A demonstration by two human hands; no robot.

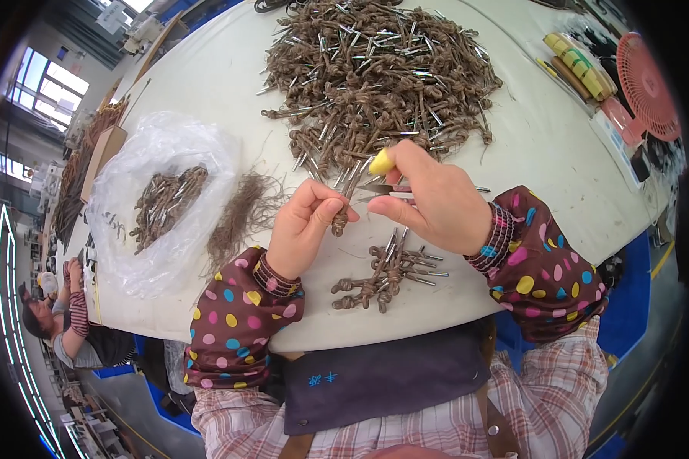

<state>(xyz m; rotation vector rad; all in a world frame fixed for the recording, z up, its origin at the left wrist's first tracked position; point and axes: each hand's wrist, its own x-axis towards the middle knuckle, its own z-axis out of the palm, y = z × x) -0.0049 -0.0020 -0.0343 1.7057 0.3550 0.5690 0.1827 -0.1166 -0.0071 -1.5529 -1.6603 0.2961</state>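
Pinched between the thumb and fingers of my left hand is a knotted brown cord with metal tips. My right hand grips a pair of thread snips, whose blades point left at the cord. A yellow finger cot covers one fingertip of that hand. Just beyond both hands lies a large pile of knotted brown cords with silvery ends. Nearer me, below the hands, a small group of similar cords rests on the white table.
Left of my hands are a tuft of loose brown threads and a clear plastic bag with more cords in it. A pink fan and yellow rolls stand far right. Another person sits at the left.
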